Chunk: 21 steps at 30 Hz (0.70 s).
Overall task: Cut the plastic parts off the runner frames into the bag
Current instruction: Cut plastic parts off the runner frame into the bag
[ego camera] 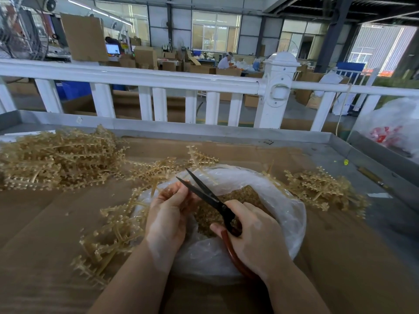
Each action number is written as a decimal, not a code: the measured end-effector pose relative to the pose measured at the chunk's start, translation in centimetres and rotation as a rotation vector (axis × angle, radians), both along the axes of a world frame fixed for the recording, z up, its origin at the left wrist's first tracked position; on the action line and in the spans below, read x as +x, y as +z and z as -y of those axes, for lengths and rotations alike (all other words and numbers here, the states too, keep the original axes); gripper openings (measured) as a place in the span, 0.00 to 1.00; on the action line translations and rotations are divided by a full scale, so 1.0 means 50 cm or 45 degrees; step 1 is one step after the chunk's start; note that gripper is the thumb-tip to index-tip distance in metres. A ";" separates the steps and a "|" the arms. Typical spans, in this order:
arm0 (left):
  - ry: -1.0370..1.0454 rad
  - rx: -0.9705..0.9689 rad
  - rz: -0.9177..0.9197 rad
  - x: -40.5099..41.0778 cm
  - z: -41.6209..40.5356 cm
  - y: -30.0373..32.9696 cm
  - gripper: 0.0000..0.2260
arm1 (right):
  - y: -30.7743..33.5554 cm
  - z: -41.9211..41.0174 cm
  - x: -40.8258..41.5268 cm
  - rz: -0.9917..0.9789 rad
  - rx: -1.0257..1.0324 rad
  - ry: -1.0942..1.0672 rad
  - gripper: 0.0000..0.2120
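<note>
Nearest the viewer, above a clear plastic bag (260, 189) lying open on the cardboard-covered table (45, 223), a runner frame (118, 225) is gripped in the curled fingers of the left hand (166, 214), while black scissors (204, 193) with a red-brown handle are grasped by the right hand (254, 236), blades parted just beside the left fingertips. Cut amber parts (240, 196) are heaped inside the bag. Farther off, a large frame pile (56, 159) is seen far left, a smaller pile (322, 189) right, and a white railing (158, 80) beyond.

Left hand (166, 214) fingers curled, pinching; right hand (254, 236) gripping, fingers curled.
</note>
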<state>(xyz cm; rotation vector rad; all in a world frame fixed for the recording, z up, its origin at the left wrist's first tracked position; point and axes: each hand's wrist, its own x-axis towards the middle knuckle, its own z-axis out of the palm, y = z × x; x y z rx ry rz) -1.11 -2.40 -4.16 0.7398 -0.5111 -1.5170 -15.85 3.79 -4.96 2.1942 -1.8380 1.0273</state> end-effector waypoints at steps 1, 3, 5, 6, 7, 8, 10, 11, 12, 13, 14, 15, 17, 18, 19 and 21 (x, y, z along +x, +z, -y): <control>-0.044 -0.027 0.023 -0.001 -0.002 0.000 0.09 | 0.001 0.000 0.000 0.013 0.002 -0.001 0.21; -0.115 -0.036 0.041 -0.001 -0.004 0.001 0.10 | 0.002 0.000 0.001 0.025 0.010 -0.006 0.21; -0.180 -0.041 0.041 0.000 -0.006 0.002 0.08 | 0.002 0.000 0.002 0.017 0.019 -0.017 0.22; -0.202 -0.044 0.037 0.001 -0.007 0.002 0.07 | 0.002 0.001 0.002 0.012 0.023 -0.022 0.23; -0.215 -0.043 0.035 0.002 -0.008 0.002 0.07 | 0.002 0.001 0.002 0.011 0.025 -0.025 0.23; -0.222 -0.039 0.035 0.003 -0.008 0.002 0.07 | 0.001 0.001 0.002 0.010 0.026 -0.026 0.23; -0.225 -0.026 0.030 0.003 -0.008 0.001 0.07 | -0.001 0.001 0.002 0.008 0.030 -0.027 0.23; -0.229 -0.024 0.028 0.002 -0.007 0.000 0.07 | -0.001 0.002 0.003 0.006 0.033 -0.028 0.23; -0.233 -0.025 0.031 0.001 -0.007 0.000 0.06 | -0.002 0.002 0.003 0.005 0.032 -0.030 0.23; -0.238 -0.030 0.031 0.001 -0.005 -0.002 0.05 | -0.003 0.002 0.003 0.004 0.028 -0.032 0.22; -0.243 -0.033 0.024 0.001 -0.004 -0.003 0.04 | -0.004 0.002 0.003 0.004 0.026 -0.031 0.22; -0.247 -0.041 0.015 0.001 -0.003 -0.003 0.05 | -0.004 0.002 0.003 0.004 0.029 -0.029 0.22; -0.259 -0.063 0.009 0.002 -0.001 -0.005 0.08 | -0.004 0.002 0.002 0.002 0.042 -0.023 0.22; -0.258 -0.070 0.011 0.001 -0.001 -0.006 0.08 | -0.004 0.002 0.002 0.001 0.046 -0.019 0.22; -0.256 -0.073 0.011 0.000 -0.001 -0.007 0.07 | -0.004 0.001 0.002 0.002 0.047 -0.014 0.21; -0.242 -0.071 0.003 -0.002 0.000 -0.009 0.07 | -0.004 0.001 0.001 0.011 0.044 -0.003 0.21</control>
